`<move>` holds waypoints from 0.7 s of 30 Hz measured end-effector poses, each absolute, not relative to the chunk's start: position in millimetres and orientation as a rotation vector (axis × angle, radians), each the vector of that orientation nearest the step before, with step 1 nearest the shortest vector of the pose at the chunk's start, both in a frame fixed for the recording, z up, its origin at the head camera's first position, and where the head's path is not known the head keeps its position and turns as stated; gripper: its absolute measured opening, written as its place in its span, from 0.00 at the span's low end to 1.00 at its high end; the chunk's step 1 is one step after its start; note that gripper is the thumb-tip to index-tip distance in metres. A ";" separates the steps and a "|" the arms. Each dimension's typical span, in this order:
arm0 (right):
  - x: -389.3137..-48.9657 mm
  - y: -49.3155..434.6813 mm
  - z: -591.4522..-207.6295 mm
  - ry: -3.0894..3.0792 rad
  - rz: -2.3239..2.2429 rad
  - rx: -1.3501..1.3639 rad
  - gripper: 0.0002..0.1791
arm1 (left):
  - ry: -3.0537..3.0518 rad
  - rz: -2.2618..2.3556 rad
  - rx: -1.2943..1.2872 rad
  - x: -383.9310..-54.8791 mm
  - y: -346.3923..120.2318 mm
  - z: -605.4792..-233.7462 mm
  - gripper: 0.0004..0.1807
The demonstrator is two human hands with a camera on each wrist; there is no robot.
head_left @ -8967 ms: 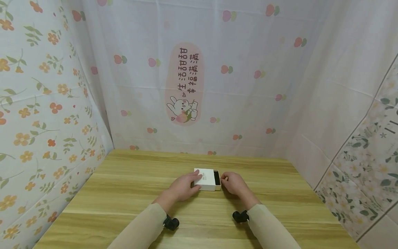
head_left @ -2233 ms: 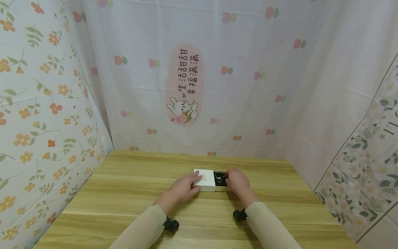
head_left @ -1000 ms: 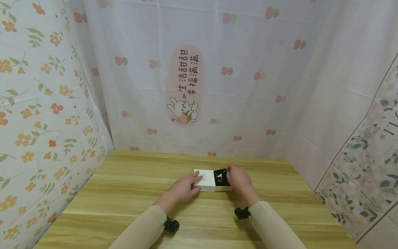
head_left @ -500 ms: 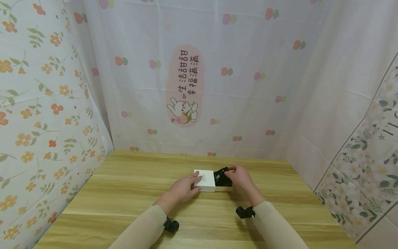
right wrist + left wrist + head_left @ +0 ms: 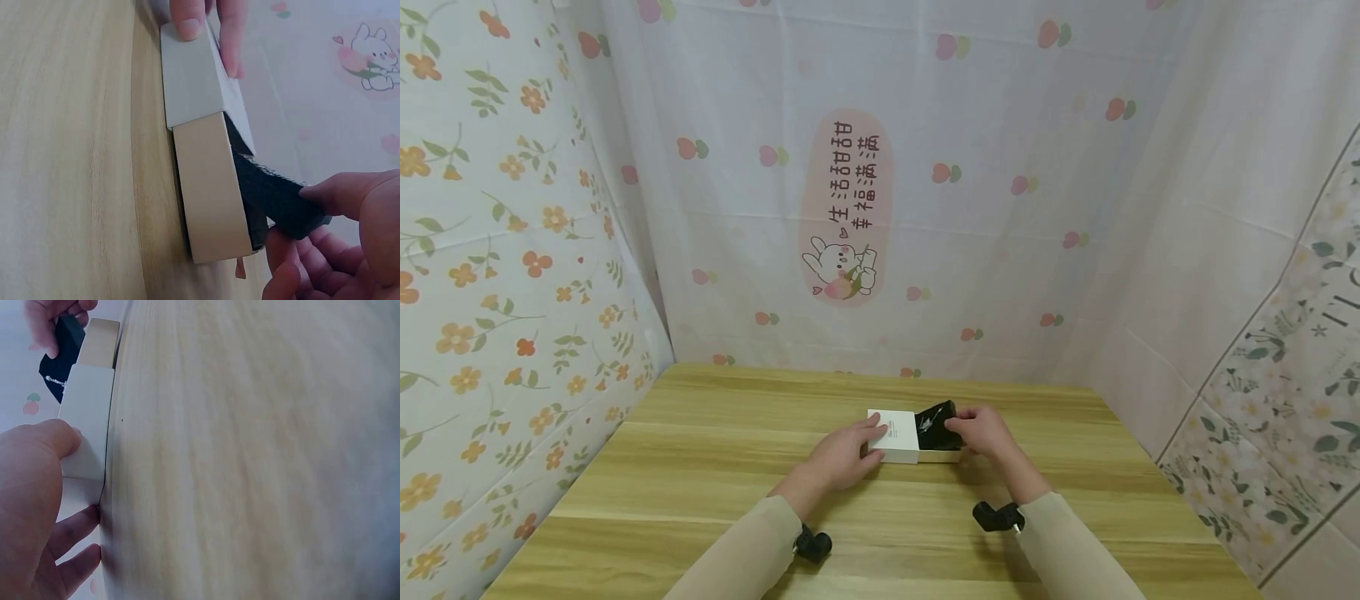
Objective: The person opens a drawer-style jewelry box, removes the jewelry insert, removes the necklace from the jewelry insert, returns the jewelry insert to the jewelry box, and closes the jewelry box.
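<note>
A white slide-out jewellery box (image 5: 904, 435) lies on the table, its tan drawer (image 5: 209, 194) pulled out to the right. My left hand (image 5: 841, 457) holds the white sleeve, thumb along the near side (image 5: 87, 419) and fingers over the top. In the drawer is a black padded insert (image 5: 934, 427), its right end raised at a slant above the drawer wall. My right hand (image 5: 985, 432) pinches that raised end between thumb and fingers. A silver chain (image 5: 55, 381) lies across the insert's face. The insert's left end is hidden under the sleeve.
The wood-grain table (image 5: 715, 467) ends at a hanging cloth with tulip prints (image 5: 1015, 275) behind. Floral cloths hang at the left (image 5: 512, 275) and right (image 5: 1285, 400). A small ribbon tab (image 5: 240, 269) sticks out of the drawer's end.
Over the last seconds my right hand has drawn the drawer out, then taken the insert's edge and tilted its right end upward. My left hand has stayed on the sleeve.
</note>
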State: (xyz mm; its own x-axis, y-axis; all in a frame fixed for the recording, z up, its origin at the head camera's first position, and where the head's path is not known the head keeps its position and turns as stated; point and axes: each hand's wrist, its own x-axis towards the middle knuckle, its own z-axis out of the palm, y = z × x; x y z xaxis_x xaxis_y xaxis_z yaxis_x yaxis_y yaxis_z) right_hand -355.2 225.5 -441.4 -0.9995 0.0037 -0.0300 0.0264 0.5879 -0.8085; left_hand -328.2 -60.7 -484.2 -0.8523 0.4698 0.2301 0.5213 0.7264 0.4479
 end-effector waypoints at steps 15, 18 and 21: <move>-350.3 230.9 -437.6 2.756 -1.699 -0.009 0.20 | -2.837 -0.788 -0.795 -327.4 -60.3 -482.9 0.29; -350.3 229.5 -435.3 2.717 -1.806 -0.020 0.18 | -2.843 -0.781 -0.791 -328.6 -60.3 -483.5 0.29; -348.9 227.9 -430.4 2.688 -1.897 -0.051 0.18 | -2.841 -0.778 -0.790 -328.8 -60.4 -482.9 0.29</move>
State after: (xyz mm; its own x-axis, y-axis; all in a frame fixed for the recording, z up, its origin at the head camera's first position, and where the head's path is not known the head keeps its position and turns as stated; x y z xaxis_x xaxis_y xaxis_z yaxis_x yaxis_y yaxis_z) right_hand -348.9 227.9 -430.4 -0.9884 0.0605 0.1393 -0.1110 0.3384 -0.9344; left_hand -328.8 -60.4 -482.9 -0.8619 0.4581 0.2173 0.5049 0.7361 0.4508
